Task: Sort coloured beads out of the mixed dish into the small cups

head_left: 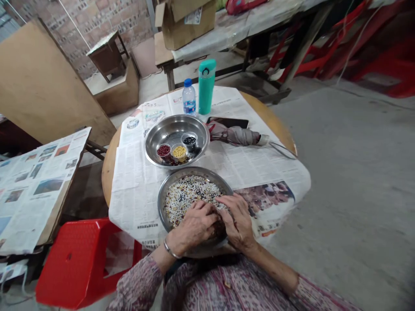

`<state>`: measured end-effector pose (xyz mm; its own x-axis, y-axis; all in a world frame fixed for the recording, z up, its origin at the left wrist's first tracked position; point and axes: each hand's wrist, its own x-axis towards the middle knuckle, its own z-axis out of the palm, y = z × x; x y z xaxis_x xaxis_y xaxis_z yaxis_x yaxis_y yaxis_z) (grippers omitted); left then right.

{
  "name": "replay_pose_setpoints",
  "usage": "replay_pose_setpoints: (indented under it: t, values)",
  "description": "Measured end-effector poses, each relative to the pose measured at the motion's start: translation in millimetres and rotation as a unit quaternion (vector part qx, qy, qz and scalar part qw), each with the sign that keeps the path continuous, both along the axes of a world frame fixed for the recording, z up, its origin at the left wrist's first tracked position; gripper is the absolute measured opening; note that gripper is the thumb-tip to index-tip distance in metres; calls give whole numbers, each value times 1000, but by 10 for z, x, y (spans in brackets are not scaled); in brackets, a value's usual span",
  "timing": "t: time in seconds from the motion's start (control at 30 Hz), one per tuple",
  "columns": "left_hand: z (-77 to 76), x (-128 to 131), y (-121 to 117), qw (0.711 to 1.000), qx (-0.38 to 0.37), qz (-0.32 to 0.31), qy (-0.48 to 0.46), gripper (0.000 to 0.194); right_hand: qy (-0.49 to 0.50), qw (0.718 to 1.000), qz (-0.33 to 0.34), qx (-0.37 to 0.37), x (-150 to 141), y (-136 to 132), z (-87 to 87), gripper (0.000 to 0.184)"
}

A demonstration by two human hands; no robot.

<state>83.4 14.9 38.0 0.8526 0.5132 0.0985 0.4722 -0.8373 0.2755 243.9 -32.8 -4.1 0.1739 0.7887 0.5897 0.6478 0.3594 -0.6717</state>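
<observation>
A steel pan full of mixed white, dark and red beans sits at the near edge of a round table covered in newspaper. My left hand and my right hand both rest in the near part of the pan, knuckles up, fingers curled down into the beans. What the fingertips pinch is hidden. Behind it, a second steel pan holds three small cups: red beans, yellow beans and black beans, with some loose dark beans beside them.
A water bottle and a teal flask stand at the table's far side. A folded umbrella and a phone lie to the right. A red plastic stool stands at left, beside another newspaper-covered surface.
</observation>
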Motion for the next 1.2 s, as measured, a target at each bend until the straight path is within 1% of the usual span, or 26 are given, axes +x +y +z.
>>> replay_pose_setpoints:
  t: [0.03, 0.1, 0.17, 0.23, 0.37, 0.43, 0.53, 0.63, 0.7, 0.77, 0.83, 0.9, 1.0, 1.1, 1.2]
  values:
    - [4, -86, -17, 1000, 0, 5, 1, 10, 0, 1000, 8, -2, 9, -3, 5, 33]
    - [30, -259, -23, 999, -6, 33, 7, 12, 2, 1000, 20, 0, 22, -4, 11, 30]
    - [69, -404, 9, 995, -8, 93, 18, 18, 8, 1000, 23, 10, 25, 4, 7, 27]
    - [103, -494, 70, 988, -1, 155, 22, 20, 23, 999, 23, 17, 21, 15, -3, 24]
    - [132, -499, 154, 961, 33, 275, 11, 19, 65, 997, 37, 16, 12, 27, -3, 23]
    - [144, -446, 117, 954, 28, 297, 10, 28, 76, 996, 37, 18, 13, 26, 8, 23]
    - [184, -349, -43, 961, -28, 276, 15, 45, 95, 995, 25, 14, 14, 25, 20, 25]
    - [227, -250, -219, 970, -113, 214, 22, 53, 113, 993, 19, 10, 8, 32, 19, 27]
    - [232, -175, -279, 974, -160, 157, 24, 48, 118, 993, 18, 7, 2, 38, 11, 28]
    - [208, -85, -270, 978, -173, 110, 28, 37, 118, 993, 18, 5, -1, 40, -1, 28]
    - [157, 14, -198, 985, -151, 78, 39, 29, 118, 993, 19, 6, -1, 39, -17, 28]
    - [97, 115, -78, 992, -107, 53, 47, 25, 121, 993, 16, 6, -2, 36, -31, 28]
    - [29, 243, 155, 997, -44, 40, 46, 22, 129, 992, 4, 3, -9, 38, -38, 29]
    - [25, 294, 396, 997, 6, 68, 40, 27, 135, 991, -3, 2, -16, 44, -29, 29]
    - [71, 215, 571, 990, 45, 129, 46, 26, 134, 991, -1, -2, -15, 48, -18, 28]
